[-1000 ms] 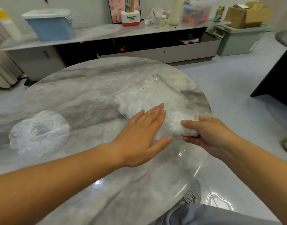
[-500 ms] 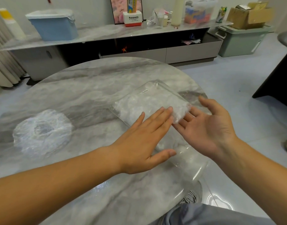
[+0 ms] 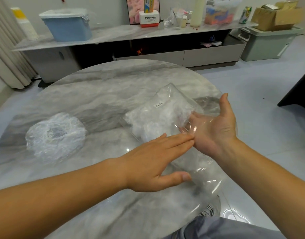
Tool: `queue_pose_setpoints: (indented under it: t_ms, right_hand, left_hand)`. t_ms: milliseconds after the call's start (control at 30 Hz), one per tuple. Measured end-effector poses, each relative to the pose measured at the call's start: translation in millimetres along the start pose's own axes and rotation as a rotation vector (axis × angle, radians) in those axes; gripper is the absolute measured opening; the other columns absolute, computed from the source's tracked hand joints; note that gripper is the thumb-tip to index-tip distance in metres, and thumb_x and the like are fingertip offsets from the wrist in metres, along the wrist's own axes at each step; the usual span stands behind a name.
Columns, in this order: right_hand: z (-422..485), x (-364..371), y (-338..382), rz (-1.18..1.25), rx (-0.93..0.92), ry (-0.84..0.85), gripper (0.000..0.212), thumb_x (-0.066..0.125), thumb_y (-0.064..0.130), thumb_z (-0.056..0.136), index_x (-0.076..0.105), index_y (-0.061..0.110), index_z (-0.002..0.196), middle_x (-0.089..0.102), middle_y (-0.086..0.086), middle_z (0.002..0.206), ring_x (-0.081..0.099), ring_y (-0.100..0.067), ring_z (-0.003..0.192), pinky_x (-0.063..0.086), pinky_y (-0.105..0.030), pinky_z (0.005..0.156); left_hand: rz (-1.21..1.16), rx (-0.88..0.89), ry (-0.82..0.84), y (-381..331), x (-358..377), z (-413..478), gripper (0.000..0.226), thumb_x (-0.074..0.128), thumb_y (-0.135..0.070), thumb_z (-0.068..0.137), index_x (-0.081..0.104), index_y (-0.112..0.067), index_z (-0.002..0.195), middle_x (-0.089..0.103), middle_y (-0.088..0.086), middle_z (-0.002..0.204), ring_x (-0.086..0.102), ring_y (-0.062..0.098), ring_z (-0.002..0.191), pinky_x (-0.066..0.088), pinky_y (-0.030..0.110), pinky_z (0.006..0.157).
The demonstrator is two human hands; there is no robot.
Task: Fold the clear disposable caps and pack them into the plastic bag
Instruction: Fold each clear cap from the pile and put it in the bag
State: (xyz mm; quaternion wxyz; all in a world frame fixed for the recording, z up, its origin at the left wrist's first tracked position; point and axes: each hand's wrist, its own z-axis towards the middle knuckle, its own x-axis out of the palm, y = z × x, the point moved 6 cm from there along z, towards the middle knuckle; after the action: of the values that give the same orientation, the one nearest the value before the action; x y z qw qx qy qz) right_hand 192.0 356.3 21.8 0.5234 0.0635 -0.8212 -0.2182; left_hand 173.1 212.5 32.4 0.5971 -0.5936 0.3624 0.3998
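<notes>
While the glossy clear bag [image 3: 167,100] lies crinkled on the round marble table [image 3: 96,100], a fluffy white wad of folded caps [image 3: 153,123] fills its far end. The left hand [image 3: 156,161] lies flat on the film, fingers straight and together. The right hand [image 3: 217,130] is palm-up and spread, its fingers [image 3: 191,120] now showing through the film, where a moment ago they lay bare beside it. One puffy round cap [image 3: 55,135] sits well apart, to the left.

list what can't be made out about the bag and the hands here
Head view: how many caps fill the plastic bag; they merge into one white mass behind crinkled film.
Head view: the print on the label; too small.
Head view: the fingertips of the right hand; lost behind film glare.
</notes>
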Motion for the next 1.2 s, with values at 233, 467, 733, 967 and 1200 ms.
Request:
queue_pose_setpoints:
  t_ms: [233,467,733,967,1200]
  right_hand:
    - [-3,-5,0,0.04,-0.117,-0.15,0.076,0.065,0.061,0.087,0.057,-0.002,0.13,0.06,-0.024,0.132,0.062,-0.036,0.122,0.047,-0.043,0.108]
    - [-9,-4,-1,0.026,-0.086,-0.105,0.102,0.055,0.065,0.088,0.025,-0.006,0.154,0.047,-0.025,0.15,0.029,-0.038,0.15,0.025,-0.053,0.122]
    - [-44,-19,6,-0.284,-0.132,-0.166,0.078,0.054,0.055,0.095,0.033,0.009,0.155,0.058,-0.02,0.14,0.057,-0.038,0.128,0.042,-0.05,0.112]
    - [-74,-28,22,-0.737,-0.247,-0.459,0.042,0.055,0.05,0.099,0.061,0.009,0.091,0.068,-0.008,0.083,0.072,-0.021,0.071,0.055,-0.038,0.067]
    - [-79,39,-3,-0.854,-0.304,-0.072,0.041,0.046,0.041,0.103,0.063,0.005,0.094,0.073,-0.016,0.079,0.072,-0.031,0.067,0.055,-0.035,0.056]
  left_hand:
    - [0.063,-0.052,-0.01,14,-4,-8,0.08,0.028,-0.066,0.098,0.011,-0.021,0.162,0.001,-0.008,0.169,-0.005,0.0,0.153,0.008,0.048,0.127]
    - [0.044,-0.044,0.008,10,-3,-8,0.079,0.03,-0.064,0.098,0.013,-0.02,0.162,0.002,-0.006,0.17,-0.006,0.002,0.154,0.007,0.047,0.127]
    - [0.077,-0.065,0.056,14,1,-9,0.076,0.031,-0.064,0.098,0.008,-0.029,0.162,-0.01,-0.01,0.169,-0.018,0.001,0.152,0.0,0.045,0.127]
    - [-0.06,-0.073,0.004,10,-8,-11,0.069,0.037,-0.06,0.101,0.004,-0.044,0.159,-0.011,-0.013,0.168,-0.019,-0.001,0.151,-0.006,0.042,0.127]
    - [-0.091,-0.248,-0.071,30,-20,-41,0.079,0.026,-0.071,0.096,-0.004,-0.037,0.16,-0.008,-0.017,0.167,-0.015,-0.01,0.148,-0.005,0.03,0.126]
